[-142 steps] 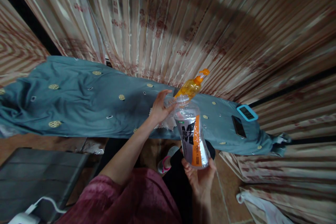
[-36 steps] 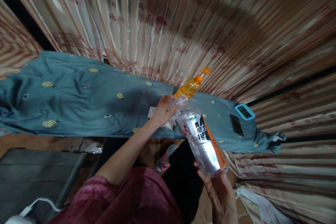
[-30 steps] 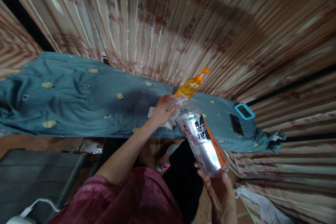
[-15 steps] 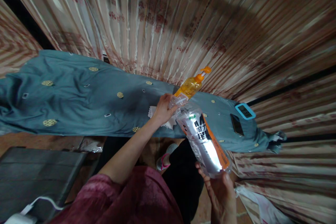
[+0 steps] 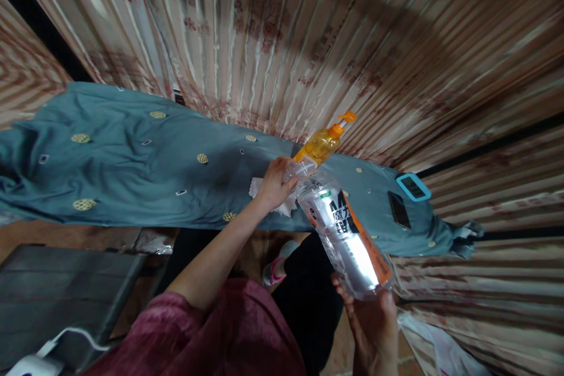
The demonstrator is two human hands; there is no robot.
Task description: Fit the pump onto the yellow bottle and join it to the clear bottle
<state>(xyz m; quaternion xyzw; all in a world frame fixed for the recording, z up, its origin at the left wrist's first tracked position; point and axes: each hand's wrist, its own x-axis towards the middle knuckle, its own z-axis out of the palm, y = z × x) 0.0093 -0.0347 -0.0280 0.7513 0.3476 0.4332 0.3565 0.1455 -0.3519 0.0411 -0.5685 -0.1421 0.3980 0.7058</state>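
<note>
Tilted further right: bottle | clear, silver-orange label | left hand grip closed on neck | right hand cups base

Dim, warm indoor light, its source out of frame, leaves a broad dark shadow across the curtain well above the left fingers. A white glare streaks the bottle between the left fingers and the right fingers. Wide-angle distortion fans the curtain folds outward. The edges go soft, and the corner far below-left of the fingers sinks into darkness.
</note>
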